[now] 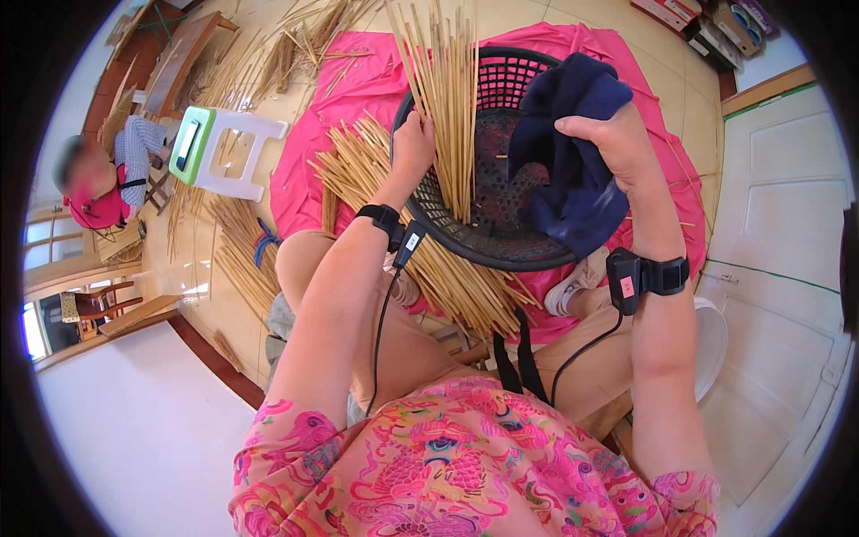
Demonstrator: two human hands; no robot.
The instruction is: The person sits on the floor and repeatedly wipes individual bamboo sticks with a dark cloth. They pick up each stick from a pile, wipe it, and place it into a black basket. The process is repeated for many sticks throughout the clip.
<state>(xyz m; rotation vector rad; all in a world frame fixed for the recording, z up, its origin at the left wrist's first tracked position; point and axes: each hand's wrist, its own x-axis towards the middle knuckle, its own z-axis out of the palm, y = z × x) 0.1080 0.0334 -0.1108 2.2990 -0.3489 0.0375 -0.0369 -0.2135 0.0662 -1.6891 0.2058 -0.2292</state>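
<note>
My left hand (413, 144) grips a bundle of dry straw stalks (451, 134) over the left side of a black plastic basket (500, 127). The stalks stand nearly upright, their lower ends inside the basket. A dark navy cloth (570, 161) hangs from my right hand (604, 137), draping over the basket's right rim and down into it. My right thumb lies on top of the cloth; the other fingers are hidden. More cut stalks (443, 278) lie in a heap between my legs and the basket, partly under its left side.
Pink sheeting (309, 154) spreads beneath the basket. A white-and-green plastic stool (225, 151) stands to the left, near a seated person (107, 174). A tied straw bundle (245, 248) lies by my left knee. Loose stalks (235, 74) litter the tiles. Boxes (711, 27) and a white door (778, 201) are at right.
</note>
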